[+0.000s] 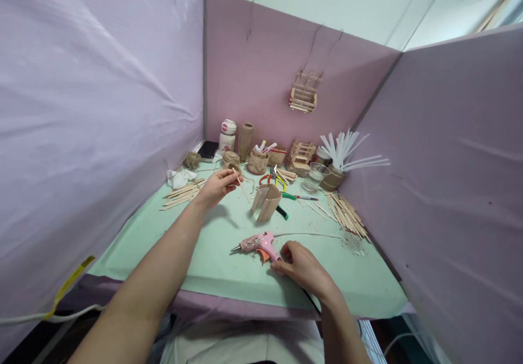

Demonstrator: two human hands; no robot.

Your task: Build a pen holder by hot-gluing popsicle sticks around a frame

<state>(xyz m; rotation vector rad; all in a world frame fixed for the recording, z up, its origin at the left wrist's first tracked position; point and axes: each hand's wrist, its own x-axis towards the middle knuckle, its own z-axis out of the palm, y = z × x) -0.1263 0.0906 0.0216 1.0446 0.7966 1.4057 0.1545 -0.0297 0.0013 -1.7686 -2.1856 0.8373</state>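
Observation:
My left hand [220,187] pinches a thin wooden stick [242,185] between thumb and fingers, above the back left of the table. On the green cloth lies a pink hot glue gun [257,243] with an orange trigger, its metal nozzle pointing left. The curled fingers and thumb of my right hand [300,266] are around the end of its handle. Between and beyond my hands stands a small open holder made of flat wooden sticks [266,203]. Behind that holder are pliers [273,179] with red and yellow handles and a green-handled tool [288,195].
Loose wooden sticks lie at left [182,194] and right [347,214]. Along the back stand a white bottle [227,136], a twine-wrapped pen cup [257,163], a clear plastic cup [315,177] and white glue sticks [341,149]. A stick-built swing [303,99] hangs on the back partition.

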